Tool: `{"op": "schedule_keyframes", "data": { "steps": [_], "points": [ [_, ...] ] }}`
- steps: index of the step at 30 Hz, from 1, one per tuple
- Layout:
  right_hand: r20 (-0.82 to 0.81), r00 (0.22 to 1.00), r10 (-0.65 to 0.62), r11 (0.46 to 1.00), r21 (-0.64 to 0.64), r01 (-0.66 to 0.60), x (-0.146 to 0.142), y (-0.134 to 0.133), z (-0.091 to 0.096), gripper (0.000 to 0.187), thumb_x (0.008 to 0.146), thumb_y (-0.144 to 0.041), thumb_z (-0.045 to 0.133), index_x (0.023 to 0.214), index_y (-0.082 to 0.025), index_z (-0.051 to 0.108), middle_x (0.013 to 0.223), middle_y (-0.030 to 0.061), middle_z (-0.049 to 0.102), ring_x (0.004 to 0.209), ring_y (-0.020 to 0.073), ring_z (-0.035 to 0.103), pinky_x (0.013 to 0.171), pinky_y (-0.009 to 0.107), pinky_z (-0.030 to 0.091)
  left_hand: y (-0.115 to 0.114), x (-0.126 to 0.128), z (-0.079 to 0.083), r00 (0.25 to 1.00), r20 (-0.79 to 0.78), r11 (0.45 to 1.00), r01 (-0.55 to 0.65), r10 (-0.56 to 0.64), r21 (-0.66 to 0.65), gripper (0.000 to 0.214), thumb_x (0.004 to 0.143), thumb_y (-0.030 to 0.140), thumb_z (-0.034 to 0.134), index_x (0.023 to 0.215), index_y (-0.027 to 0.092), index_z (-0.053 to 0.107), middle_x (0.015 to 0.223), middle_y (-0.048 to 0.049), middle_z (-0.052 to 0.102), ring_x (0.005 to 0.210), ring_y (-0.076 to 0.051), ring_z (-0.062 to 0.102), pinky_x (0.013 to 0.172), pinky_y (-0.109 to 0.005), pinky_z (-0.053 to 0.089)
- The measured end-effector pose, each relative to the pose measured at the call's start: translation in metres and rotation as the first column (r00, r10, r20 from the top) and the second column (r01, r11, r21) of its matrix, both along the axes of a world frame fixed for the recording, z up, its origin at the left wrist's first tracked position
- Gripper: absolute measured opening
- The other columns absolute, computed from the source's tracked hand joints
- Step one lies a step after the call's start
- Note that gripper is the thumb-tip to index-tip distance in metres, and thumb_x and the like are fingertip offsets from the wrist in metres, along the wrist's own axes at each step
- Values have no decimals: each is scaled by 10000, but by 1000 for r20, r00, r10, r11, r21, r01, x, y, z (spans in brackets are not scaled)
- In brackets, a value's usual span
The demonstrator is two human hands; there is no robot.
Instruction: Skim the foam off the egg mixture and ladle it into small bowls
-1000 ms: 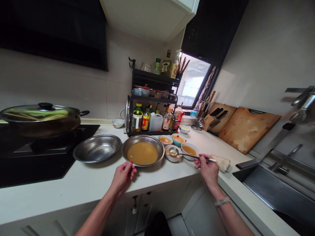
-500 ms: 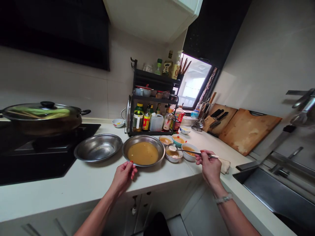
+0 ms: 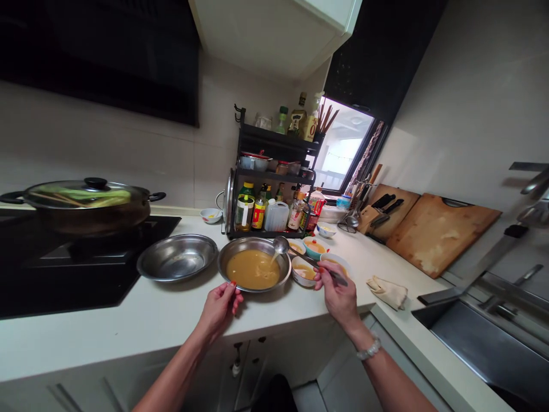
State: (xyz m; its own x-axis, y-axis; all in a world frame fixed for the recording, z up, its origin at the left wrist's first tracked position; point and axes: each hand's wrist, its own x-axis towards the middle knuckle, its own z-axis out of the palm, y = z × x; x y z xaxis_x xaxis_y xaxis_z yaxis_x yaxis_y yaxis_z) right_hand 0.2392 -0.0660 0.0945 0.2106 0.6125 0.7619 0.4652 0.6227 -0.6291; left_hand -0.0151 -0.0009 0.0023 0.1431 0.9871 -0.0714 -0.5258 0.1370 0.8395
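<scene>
My left hand (image 3: pixel 223 303) pinches the near rim of a round metal basin (image 3: pixel 223 273) that holds cloudy yellow-brown broth (image 3: pixel 249 272). In my right hand (image 3: pixel 341 294) is the handle of a metal ladle (image 3: pixel 281 245). The ladle's bowl is tilted over the right side of the basin, and a thin stream runs from it into the broth. Just right of the basin stands a small bowl (image 3: pixel 303 280) with broth and something pale in it. Close behind it are a teal bowl (image 3: pixel 316 254) and a white bowl (image 3: pixel 345 260), the latter partly hidden by my right hand.
Left of the basin sits another metal basin (image 3: pixel 178 260). A lidded pan (image 3: pixel 92 214) stands on the black stove. Behind the bowls is a black rack (image 3: pixel 274 174) with bottles. A folded cloth (image 3: pixel 388 292) lies near the sink (image 3: pixel 480 337); cutting boards (image 3: pixel 441 232) lean at the wall.
My right hand has carried the ladle left from above the small near bowl to the basin and tipped it there. My left hand stays at the basin's rim.
</scene>
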Motion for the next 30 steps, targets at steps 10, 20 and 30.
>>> {"op": "schedule_keyframes", "data": {
  "steps": [10, 20, 30],
  "points": [
    [70, 968, -242, 962, -109, 249, 43, -16, -16, 259, 849, -425, 582, 936, -197, 671, 716, 28, 663, 507, 146, 605, 449, 268, 536, -1, 0, 1, 1000, -11, 1000, -10, 10, 6, 450, 569, 516, 794, 631, 122, 587, 496, -17, 614, 372, -49, 443, 374, -167, 323],
    [-220, 922, -318, 928, -274, 254, 56, -9, -29, 427, 746, -597, 631, 832, -181, 592, 449, -22, 587, 400, 174, 598, 421, 270, 507, -1, -1, 1, 999, -34, 1000, -12, 12, 6, 461, 569, 527, 792, 637, 118, 590, 499, -17, 612, 379, -52, 443, 378, -169, 321],
    [-298, 879, -371, 920, -243, 306, 62, -12, -17, 456, 692, -608, 675, 806, -177, 577, 464, -5, 617, 357, 164, 567, 391, 271, 472, -2, -1, 3, 999, -40, 1000, -24, 24, 11, 457, 555, 524, 789, 627, 122, 584, 498, -21, 608, 378, -53, 439, 376, -174, 317]
  ]
}}
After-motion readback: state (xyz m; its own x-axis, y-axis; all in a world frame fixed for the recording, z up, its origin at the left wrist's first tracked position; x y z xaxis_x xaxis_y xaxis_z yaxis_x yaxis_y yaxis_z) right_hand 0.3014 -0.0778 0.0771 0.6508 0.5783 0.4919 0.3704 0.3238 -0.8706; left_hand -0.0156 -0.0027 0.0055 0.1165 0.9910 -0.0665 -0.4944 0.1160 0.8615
